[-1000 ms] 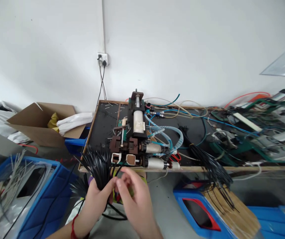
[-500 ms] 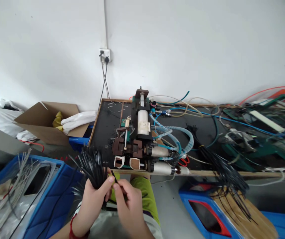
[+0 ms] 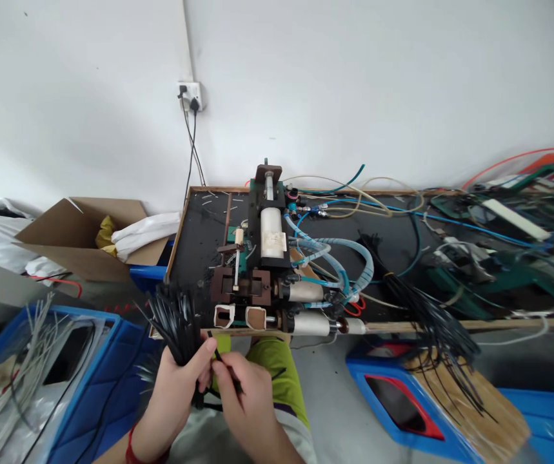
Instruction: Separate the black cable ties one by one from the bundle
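My left hand [image 3: 176,385] is closed round a bundle of black cable ties [image 3: 173,319] that fans out up and to the left. My right hand [image 3: 244,394] pinches a single black tie [image 3: 223,366] right beside the bundle, its fingertips touching my left thumb. Both hands are low in the view, over my lap, just in front of a small pneumatic machine [image 3: 262,270] on a black-topped bench [image 3: 204,235]. The machine's two open holders [image 3: 235,316] face me, a hand's width beyond my fingers.
A second bundle of black ties [image 3: 431,322] hangs over the bench edge above a blue crate [image 3: 397,403]. Another blue crate with pale ties [image 3: 25,374] is at the left. A cardboard box [image 3: 71,235] stands behind it. Hoses and cables [image 3: 474,238] cover the bench's right side.
My hands have drawn back from the machine toward my lap. The right hand went from loose fingers to a pinch on one tie. The view has shifted slightly.
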`<state>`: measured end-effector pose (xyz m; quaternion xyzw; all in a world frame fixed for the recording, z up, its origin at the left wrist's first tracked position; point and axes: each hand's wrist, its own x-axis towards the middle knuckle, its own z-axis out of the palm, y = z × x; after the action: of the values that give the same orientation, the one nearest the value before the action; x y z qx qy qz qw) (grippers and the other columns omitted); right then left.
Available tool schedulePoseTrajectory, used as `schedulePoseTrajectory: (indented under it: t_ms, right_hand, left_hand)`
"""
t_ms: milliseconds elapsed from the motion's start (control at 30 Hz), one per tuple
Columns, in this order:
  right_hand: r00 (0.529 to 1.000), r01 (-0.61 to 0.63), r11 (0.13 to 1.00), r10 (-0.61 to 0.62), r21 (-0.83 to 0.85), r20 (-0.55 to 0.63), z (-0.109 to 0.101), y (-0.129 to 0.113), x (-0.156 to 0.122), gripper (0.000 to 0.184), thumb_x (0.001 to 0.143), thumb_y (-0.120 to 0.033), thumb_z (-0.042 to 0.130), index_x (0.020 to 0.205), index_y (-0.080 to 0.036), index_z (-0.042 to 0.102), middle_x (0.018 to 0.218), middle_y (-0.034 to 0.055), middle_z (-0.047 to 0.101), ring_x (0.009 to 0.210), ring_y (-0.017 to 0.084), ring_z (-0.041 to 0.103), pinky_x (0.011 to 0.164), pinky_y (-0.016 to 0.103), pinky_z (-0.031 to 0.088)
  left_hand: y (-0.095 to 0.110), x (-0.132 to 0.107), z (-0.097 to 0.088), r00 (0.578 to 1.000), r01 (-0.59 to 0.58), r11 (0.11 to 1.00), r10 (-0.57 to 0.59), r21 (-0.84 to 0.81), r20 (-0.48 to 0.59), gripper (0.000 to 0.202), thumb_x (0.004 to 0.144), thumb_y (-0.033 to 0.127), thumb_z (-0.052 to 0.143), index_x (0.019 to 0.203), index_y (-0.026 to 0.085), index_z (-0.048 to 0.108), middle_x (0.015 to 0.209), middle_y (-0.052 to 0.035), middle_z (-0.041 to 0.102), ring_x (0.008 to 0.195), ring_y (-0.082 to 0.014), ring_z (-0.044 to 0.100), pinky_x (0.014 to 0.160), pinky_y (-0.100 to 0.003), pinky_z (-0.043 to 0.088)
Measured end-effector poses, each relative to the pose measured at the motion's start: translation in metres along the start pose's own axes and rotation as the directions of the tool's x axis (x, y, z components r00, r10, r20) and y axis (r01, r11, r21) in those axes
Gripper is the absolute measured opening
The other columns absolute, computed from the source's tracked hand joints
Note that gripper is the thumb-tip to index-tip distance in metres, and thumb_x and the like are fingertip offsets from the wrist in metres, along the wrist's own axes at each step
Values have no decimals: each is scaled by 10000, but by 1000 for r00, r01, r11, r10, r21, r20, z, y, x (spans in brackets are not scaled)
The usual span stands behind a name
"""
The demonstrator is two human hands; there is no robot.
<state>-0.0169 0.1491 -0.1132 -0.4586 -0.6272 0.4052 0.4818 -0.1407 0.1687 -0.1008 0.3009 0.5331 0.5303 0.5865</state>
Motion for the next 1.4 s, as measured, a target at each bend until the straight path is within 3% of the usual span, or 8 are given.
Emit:
schedulePoseTrajectory:
  t_ms: [167,267,367,467,600,800,1133,1400]
  right_hand:
    - [996,-32,999,30,22,84,-6,1,-7,303,1009,-307,519,759,-207,656,689,26,711,634,157,633,646,258,426]
    - [951,-245,917,165,313,260,-4,7,-17,401,1030,-437,488,749,-197,647,596,15,652,578,152,597,611,261,403]
    - [909,-408,599,200,689,364,4,14,-21,394,979,-532,572,800,-187,631,501,-38,548,441,113,452,527,246,330]
    - [926,-345,262,254,901,280,12,17,-19,343,967,-453,632,748,-191,602,423,-88,423,404,92,272,522,248,278]
    - [923,-263,42,303,964,239,15,18,-12,261,976,-313,622,748,-186,636,387,-102,355,392,97,204,515,256,272]
    - [909,-270,-14,327,963,260,14,23,-10,246,965,-263,615,742,-174,668,366,-103,331,369,92,162,475,254,241]
    - [902,-284,21,344,959,260,12,32,-10,241,941,-303,675,739,-172,686,354,-109,338,348,80,179,455,246,239]
    - [900,-300,44,343,953,268,12,32,-7,260,912,-341,707,711,-182,660,349,-120,293,347,76,155,445,239,233]
  left_hand:
    - [18,6,1,990,95,986,-108,-133,-88,368,728,414,851,764,192,560,427,107,411,369,-71,340,366,-189,298]
    - [28,10,0,986,77,984,-100,-163,-136,358,749,386,841,764,205,532,444,107,412,378,-74,349,377,-195,315]
    - [29,9,2,994,37,987,-53,-156,-98,310,803,394,811,846,197,575,483,101,417,409,-76,364,403,-198,324]
    - [27,5,5,997,-13,990,3,-143,-72,269,877,412,744,948,189,611,512,97,411,426,-79,376,425,-208,323]
    - [27,2,7,997,-44,990,34,-133,-73,247,901,398,725,916,188,595,515,97,393,424,-76,367,433,-216,306]
    - [28,2,7,998,-39,991,32,-127,-60,252,904,391,724,887,200,561,519,93,401,433,-82,371,438,-225,311]
    - [20,3,8,1000,-11,986,8,-165,-17,245,904,394,722,903,190,586,526,93,393,441,-77,365,447,-221,314]
    - [10,5,6,995,-96,974,91,-205,-38,201,940,386,650,975,193,609,523,74,459,430,-96,382,420,-223,312]
